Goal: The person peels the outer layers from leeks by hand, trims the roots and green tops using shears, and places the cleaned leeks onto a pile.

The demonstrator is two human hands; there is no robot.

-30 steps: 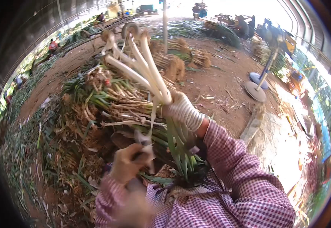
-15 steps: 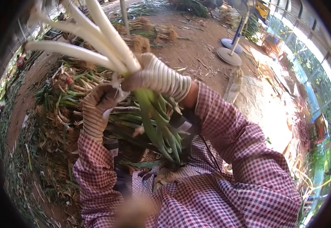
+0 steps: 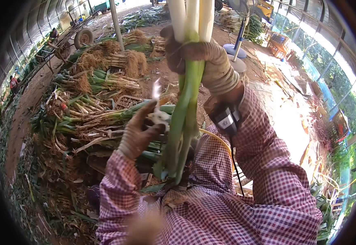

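Note:
My right hand (image 3: 204, 61), in a dirty striped glove, is closed round several green onions (image 3: 186, 96) near the top of the view. Their thick white stalks point up and their green leaves hang down towards my lap. Lower and to the left is my gloved left hand (image 3: 139, 132), its thumb and forefinger apart beside a small whitish scrap (image 3: 159, 117). Whether the fingers grip that scrap is unclear. A black device with a white label (image 3: 227, 121) is strapped at my right wrist.
Heaped onions (image 3: 100, 116) with roots lie on the left, behind them more bundles (image 3: 135, 61). A pole (image 3: 116, 24) and a wheeled cart (image 3: 84, 37) stand farther back. A round-based stand (image 3: 237, 64) and an orange crate (image 3: 279, 41) are at the right.
The onions have swung from leaning left to upright and moved right with my right hand. My left hand has moved right and down, away from the stalks. The view has shifted.

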